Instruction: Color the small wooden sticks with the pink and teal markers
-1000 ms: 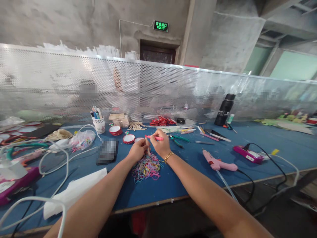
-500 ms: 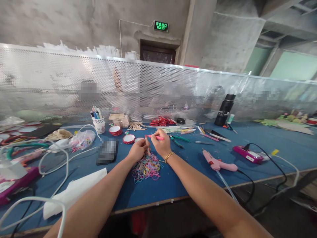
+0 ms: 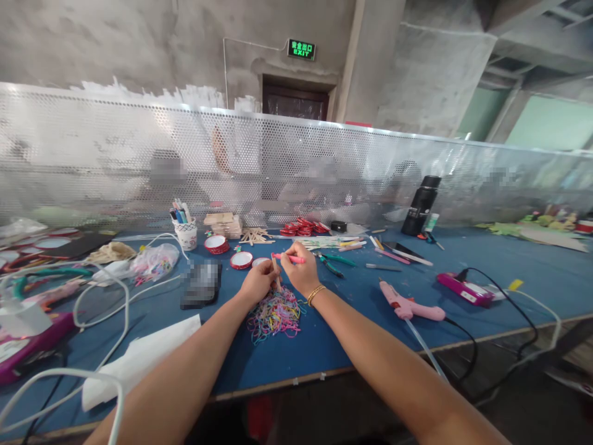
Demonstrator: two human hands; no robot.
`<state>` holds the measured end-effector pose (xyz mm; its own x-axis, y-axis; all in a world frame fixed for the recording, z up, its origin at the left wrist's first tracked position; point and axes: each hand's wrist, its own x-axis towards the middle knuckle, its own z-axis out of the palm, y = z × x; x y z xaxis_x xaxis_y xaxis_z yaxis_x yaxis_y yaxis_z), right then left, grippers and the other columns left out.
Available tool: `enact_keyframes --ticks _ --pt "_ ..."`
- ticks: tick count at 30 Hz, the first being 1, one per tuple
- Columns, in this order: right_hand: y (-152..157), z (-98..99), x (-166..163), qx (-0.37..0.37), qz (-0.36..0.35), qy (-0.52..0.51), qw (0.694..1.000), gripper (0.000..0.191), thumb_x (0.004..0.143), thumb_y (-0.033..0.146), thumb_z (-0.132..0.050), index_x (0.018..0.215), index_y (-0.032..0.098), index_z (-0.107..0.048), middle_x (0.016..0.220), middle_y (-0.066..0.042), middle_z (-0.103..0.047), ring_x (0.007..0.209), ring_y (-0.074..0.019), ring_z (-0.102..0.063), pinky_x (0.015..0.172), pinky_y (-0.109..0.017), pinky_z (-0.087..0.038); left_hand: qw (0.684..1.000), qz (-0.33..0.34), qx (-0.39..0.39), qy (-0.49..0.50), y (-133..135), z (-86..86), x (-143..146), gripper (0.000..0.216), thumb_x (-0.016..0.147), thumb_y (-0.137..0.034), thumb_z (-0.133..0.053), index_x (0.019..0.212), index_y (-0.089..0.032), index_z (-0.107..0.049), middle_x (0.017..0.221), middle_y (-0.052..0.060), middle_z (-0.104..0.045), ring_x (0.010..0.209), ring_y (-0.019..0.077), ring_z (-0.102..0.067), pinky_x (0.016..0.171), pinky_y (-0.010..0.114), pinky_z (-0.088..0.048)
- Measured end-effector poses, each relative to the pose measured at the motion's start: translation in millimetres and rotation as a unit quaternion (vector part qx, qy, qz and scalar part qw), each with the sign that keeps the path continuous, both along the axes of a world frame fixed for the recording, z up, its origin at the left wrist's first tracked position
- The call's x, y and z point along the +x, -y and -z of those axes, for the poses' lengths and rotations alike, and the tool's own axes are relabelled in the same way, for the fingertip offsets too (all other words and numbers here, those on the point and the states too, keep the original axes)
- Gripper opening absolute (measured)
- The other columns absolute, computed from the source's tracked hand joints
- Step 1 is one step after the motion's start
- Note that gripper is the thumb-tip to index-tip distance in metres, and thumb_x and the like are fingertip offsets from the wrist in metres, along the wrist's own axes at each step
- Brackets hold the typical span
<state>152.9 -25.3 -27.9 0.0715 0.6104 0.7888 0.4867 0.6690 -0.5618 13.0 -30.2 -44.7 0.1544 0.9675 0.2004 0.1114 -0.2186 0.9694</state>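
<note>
My left hand [image 3: 257, 283] is closed on a wooden craft stick [image 3: 275, 270] held upright above a heap of coloured rubber bands [image 3: 274, 313]. My right hand [image 3: 301, 269] grips a pink marker [image 3: 288, 258] whose tip points left, close to the top of the stick. A gold bracelet sits on my right wrist. Both hands hover over the blue table [image 3: 287, 358], just behind the bands.
A pink glue gun [image 3: 404, 304] lies right of my hands, with green pliers [image 3: 334, 260] behind. Round tape rolls [image 3: 241, 259], a pen cup [image 3: 185, 230], a black flask [image 3: 420, 204] and red rings [image 3: 303, 226] stand further back. White cables [image 3: 104, 296] and paper [image 3: 139, 355] lie left. A perforated screen [image 3: 296, 167] backs the table.
The marker in my right hand has shifted very slightly against the stick; both hands stay in the same place.
</note>
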Motion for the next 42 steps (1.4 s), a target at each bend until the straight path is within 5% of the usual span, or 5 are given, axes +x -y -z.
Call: enact_keyframes --ticks 42 --pt "-1.5 0.2 -0.8 0.010 0.001 -0.020 1.000 0.016 0.081 0.026 -0.055 0.067 0.023 -0.048 0.062 0.003 -0.056 0.060 -0.0147 -0.052 0.061 -0.026 -0.039 1.000 0.001 0.003 -0.017 0.1 -1.1 0.5 0.008 0.076 -0.023 -0.061 0.077 -0.017 -0.056 0.061 -0.002 -0.062 0.046 0.0087 -0.051 0.047 0.020 -0.038"
